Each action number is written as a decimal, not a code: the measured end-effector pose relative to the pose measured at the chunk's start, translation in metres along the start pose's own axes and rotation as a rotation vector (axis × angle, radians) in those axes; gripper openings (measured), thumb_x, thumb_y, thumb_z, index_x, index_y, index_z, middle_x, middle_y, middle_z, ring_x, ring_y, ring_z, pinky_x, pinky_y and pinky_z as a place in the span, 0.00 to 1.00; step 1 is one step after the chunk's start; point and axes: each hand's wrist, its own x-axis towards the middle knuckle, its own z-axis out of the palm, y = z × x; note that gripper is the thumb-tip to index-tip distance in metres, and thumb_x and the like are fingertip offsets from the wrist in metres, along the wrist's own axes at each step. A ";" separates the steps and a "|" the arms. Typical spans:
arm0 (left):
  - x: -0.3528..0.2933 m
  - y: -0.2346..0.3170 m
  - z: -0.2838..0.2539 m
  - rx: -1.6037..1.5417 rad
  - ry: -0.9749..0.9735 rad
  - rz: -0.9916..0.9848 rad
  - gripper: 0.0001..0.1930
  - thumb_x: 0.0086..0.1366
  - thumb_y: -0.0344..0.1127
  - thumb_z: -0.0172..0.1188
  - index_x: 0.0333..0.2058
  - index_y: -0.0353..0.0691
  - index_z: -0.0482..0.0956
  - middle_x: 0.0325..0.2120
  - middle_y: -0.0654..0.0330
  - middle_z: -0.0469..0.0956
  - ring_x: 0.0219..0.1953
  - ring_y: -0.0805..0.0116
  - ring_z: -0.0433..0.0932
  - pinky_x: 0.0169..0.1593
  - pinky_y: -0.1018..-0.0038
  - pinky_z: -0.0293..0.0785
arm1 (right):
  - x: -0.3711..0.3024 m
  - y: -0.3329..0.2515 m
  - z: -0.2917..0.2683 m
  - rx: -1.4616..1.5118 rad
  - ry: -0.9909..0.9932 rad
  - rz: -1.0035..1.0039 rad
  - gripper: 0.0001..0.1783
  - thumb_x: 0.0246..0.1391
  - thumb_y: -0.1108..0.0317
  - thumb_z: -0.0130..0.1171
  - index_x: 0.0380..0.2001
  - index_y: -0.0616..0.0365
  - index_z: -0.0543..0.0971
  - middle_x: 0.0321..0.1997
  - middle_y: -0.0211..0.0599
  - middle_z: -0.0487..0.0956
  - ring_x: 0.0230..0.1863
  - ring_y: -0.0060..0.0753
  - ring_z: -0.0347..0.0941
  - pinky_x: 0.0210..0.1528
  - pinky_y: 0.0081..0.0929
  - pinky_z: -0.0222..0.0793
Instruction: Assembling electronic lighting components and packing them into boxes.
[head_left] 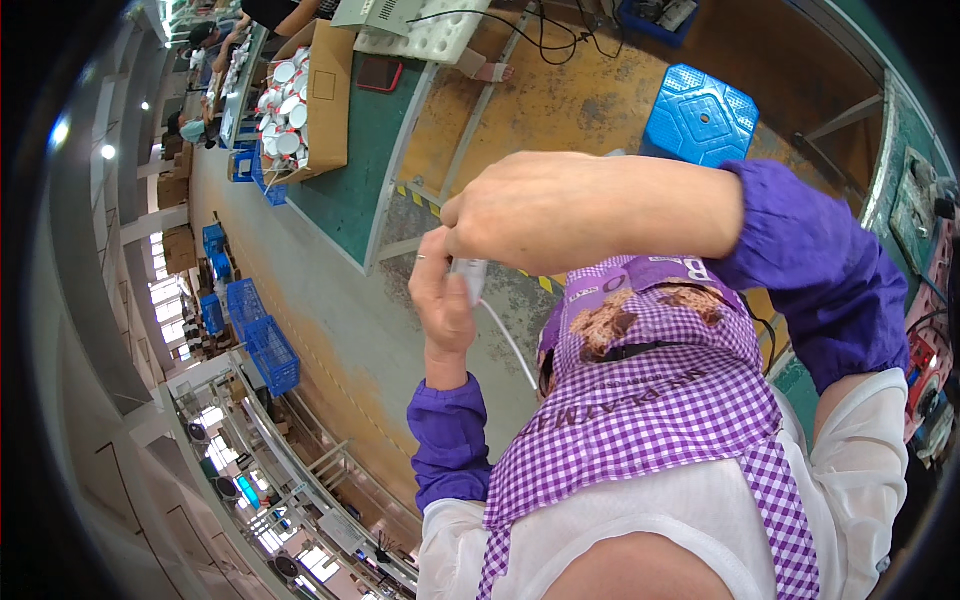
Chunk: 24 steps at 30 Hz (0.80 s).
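far left of hands: blue crates (262,340) stacked on the floor, well apart from both hands
up-left of hands: open cardboard box (322,95) packed with round white pieces (283,110), on a green table (365,170)
left hand: left hand (440,300) raised, fingers curled shut round the lower end of a small white part (470,277); ring on one finger; purple sleeve (450,440) at the wrist
white part: pinched between the two hands, mostly hidden by fingers, exact shape can't tell
cable: thin white cable (510,345) runs from the part down and right, passing just beside the left wrist
right hand: right hand (530,210) above and touching the left, fingers closed on the top of the same white part; forearm crosses the view toward the right
under right forearm: purple checked apron (640,400) with a brown print, over white clothing
above right forearm: blue plastic stool (700,112) on the worn yellow floor, well apart
far right: machine (925,340) with red parts, edge only
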 end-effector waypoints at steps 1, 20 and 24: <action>-0.002 -0.001 0.000 0.004 0.000 0.004 0.31 0.65 0.60 0.47 0.47 0.32 0.74 0.43 0.51 0.75 0.45 0.60 0.75 0.48 0.67 0.70 | -0.006 -0.001 0.001 -0.021 0.133 -0.017 0.08 0.44 0.78 0.59 0.31 0.63 0.80 0.33 0.46 0.80 0.36 0.50 0.77 0.35 0.41 0.74; 0.011 0.019 -0.003 -0.120 0.094 0.082 0.41 0.66 0.71 0.33 0.52 0.34 0.69 0.45 0.50 0.73 0.45 0.61 0.74 0.48 0.69 0.71 | -0.029 -0.006 0.030 0.425 0.677 0.089 0.05 0.47 0.75 0.61 0.26 0.62 0.74 0.28 0.42 0.73 0.29 0.46 0.74 0.30 0.37 0.70; 0.016 0.027 -0.007 0.109 0.060 0.220 0.43 0.64 0.72 0.35 0.53 0.34 0.69 0.47 0.49 0.71 0.49 0.59 0.72 0.51 0.66 0.68 | -0.028 -0.017 0.030 0.341 0.658 0.104 0.05 0.48 0.73 0.61 0.28 0.61 0.76 0.29 0.42 0.72 0.29 0.46 0.74 0.30 0.39 0.70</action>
